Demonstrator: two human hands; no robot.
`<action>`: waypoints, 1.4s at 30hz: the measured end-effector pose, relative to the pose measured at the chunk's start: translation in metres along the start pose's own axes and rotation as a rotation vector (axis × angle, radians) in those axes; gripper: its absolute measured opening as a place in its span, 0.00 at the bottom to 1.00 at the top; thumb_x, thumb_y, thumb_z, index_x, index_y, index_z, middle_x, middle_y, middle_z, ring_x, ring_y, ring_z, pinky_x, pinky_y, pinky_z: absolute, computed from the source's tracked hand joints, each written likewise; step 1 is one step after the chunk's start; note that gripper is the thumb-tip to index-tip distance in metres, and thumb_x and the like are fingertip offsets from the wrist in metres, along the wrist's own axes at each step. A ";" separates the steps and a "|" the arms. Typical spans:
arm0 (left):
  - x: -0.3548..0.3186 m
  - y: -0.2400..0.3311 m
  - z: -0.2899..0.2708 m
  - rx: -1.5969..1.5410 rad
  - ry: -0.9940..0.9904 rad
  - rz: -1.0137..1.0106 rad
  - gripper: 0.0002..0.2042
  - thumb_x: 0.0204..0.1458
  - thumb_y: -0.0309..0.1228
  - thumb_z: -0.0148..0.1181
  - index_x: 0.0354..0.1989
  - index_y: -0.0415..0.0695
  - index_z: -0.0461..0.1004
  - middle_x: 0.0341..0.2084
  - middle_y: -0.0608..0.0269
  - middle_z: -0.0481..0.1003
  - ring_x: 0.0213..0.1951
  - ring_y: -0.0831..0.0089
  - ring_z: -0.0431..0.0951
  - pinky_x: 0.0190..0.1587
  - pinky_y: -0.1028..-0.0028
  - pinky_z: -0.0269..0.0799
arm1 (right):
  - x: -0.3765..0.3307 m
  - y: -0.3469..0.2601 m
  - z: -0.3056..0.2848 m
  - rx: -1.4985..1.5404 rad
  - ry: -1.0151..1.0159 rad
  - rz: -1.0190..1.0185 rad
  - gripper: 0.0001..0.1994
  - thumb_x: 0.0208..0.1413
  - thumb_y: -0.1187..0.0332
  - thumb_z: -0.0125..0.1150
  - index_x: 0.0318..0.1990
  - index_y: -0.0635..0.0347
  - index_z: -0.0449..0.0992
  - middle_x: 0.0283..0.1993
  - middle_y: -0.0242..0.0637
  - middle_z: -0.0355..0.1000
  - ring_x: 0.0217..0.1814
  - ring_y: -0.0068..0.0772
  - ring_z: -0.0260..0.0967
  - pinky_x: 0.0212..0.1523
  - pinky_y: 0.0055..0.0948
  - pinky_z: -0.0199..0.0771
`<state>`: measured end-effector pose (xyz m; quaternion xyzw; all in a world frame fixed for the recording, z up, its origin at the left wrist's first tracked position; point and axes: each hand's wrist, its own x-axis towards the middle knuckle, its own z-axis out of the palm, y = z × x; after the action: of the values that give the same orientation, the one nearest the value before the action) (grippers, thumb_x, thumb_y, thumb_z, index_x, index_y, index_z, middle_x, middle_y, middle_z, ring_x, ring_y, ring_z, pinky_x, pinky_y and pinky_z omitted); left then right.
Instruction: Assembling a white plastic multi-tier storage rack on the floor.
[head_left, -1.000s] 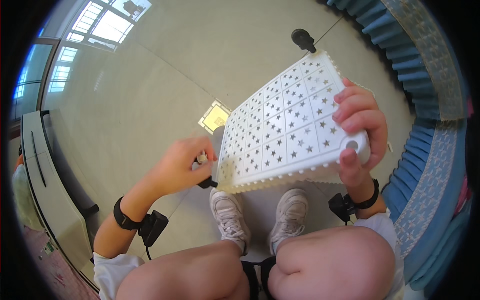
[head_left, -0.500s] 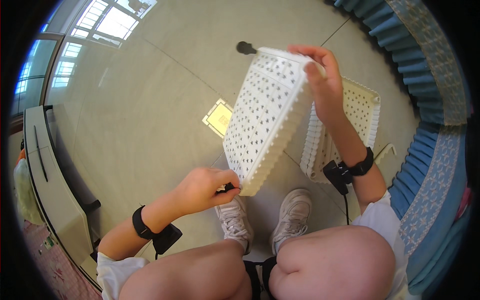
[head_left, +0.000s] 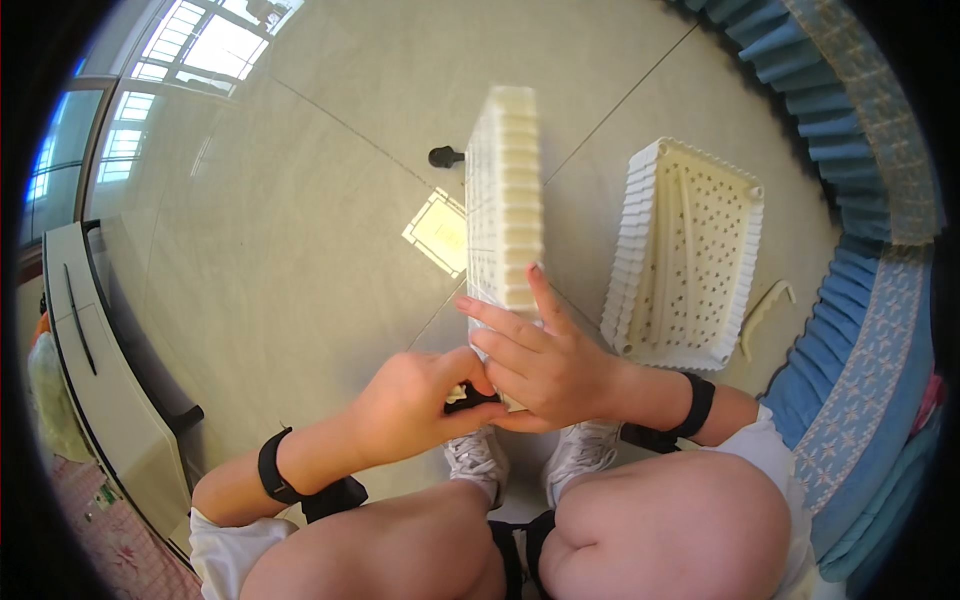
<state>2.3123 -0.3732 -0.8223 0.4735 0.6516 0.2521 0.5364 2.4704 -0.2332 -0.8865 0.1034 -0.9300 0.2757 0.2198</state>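
Observation:
Between my hands a white plastic basket [head_left: 517,190] with star-shaped holes and a scalloped rim stands tilted on edge, its far part blurred. A black caster [head_left: 446,157] sticks out from its far left corner. At the near corner my left hand [head_left: 415,405] is closed in a pinch around a small black part [head_left: 470,399], which looks like another caster and is partly hidden by the fingers. My right hand [head_left: 560,378] grips this same corner, its thumb beneath near the black part and its other fingers along the basket's side.
To the right, more white baskets [head_left: 748,240] lie stacked on the tiled floor, with white rods inside. Beside them is a curved white strip [head_left: 768,310]. A yellow square [head_left: 438,235] marks the floor. A blue ruffled cloth [head_left: 835,320] hangs at right; a low cabinet [head_left: 110,370] stands at left.
My right hand has come from the basket's far corner down to the near corner beside my left hand. The basket has turned more upright, showing its scalloped side; the left hand keeps its pinch.

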 end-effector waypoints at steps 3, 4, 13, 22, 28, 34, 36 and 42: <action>0.000 0.004 0.003 0.314 0.000 0.239 0.09 0.50 0.34 0.66 0.32 0.45 0.72 0.21 0.60 0.75 0.25 0.61 0.77 0.28 0.63 0.72 | -0.009 -0.004 0.000 0.059 0.011 0.028 0.17 0.45 0.53 0.64 0.27 0.58 0.73 0.35 0.39 0.68 0.55 0.44 0.68 0.68 0.71 0.50; 0.000 0.006 0.002 0.312 0.000 0.234 0.09 0.50 0.34 0.66 0.32 0.45 0.72 0.21 0.60 0.75 0.25 0.61 0.77 0.28 0.63 0.72 | -0.010 -0.007 -0.001 0.064 0.011 0.028 0.17 0.45 0.53 0.64 0.27 0.58 0.73 0.35 0.39 0.68 0.55 0.44 0.68 0.68 0.71 0.50; -0.026 -0.012 -0.037 0.119 -0.278 0.067 0.09 0.50 0.30 0.66 0.29 0.39 0.72 0.23 0.57 0.78 0.25 0.61 0.79 0.28 0.66 0.74 | -0.021 -0.037 -0.010 0.110 -0.015 0.053 0.16 0.43 0.54 0.63 0.24 0.58 0.71 0.33 0.37 0.69 0.45 0.40 0.69 0.67 0.59 0.57; -0.023 -0.059 -0.067 -0.185 0.131 -0.401 0.06 0.57 0.24 0.60 0.41 0.40 0.70 0.30 0.61 0.76 0.31 0.76 0.78 0.30 0.74 0.73 | -0.022 -0.034 0.011 0.168 0.001 -0.128 0.17 0.52 0.52 0.57 0.26 0.59 0.74 0.35 0.38 0.73 0.45 0.37 0.72 0.61 0.53 0.61; 0.023 -0.092 -0.068 0.047 0.275 -0.243 0.14 0.60 0.24 0.54 0.55 0.43 0.69 0.42 0.63 0.76 0.33 0.78 0.77 0.29 0.77 0.75 | -0.028 -0.035 0.019 0.056 0.009 -0.281 0.16 0.57 0.55 0.51 0.27 0.57 0.73 0.34 0.36 0.73 0.46 0.35 0.72 0.60 0.43 0.60; 0.057 -0.096 -0.118 0.310 0.414 -0.041 0.21 0.60 0.25 0.53 0.63 0.49 0.67 0.39 0.69 0.76 0.33 0.81 0.73 0.30 0.76 0.71 | -0.044 -0.044 0.035 -0.061 0.046 -0.518 0.12 0.52 0.63 0.54 0.34 0.61 0.78 0.39 0.36 0.74 0.47 0.37 0.72 0.62 0.40 0.62; 0.063 -0.087 -0.120 0.079 0.195 -0.348 0.22 0.60 0.26 0.54 0.64 0.49 0.67 0.38 0.70 0.76 0.33 0.81 0.72 0.30 0.76 0.70 | -0.054 -0.055 0.046 -0.105 0.005 -0.587 0.12 0.53 0.64 0.53 0.35 0.61 0.79 0.40 0.35 0.75 0.48 0.37 0.72 0.62 0.39 0.62; 0.071 -0.082 -0.103 0.027 0.186 -0.273 0.18 0.56 0.39 0.67 0.50 0.45 0.73 0.33 0.71 0.74 0.30 0.81 0.70 0.30 0.76 0.66 | -0.064 -0.069 0.059 -0.216 -0.030 -0.761 0.12 0.54 0.63 0.53 0.39 0.60 0.80 0.44 0.37 0.75 0.51 0.36 0.71 0.63 0.40 0.64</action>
<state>2.1891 -0.3271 -0.8932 0.3624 0.7600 0.2109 0.4965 2.5275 -0.3187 -0.9283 0.4210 -0.8520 0.0734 0.3024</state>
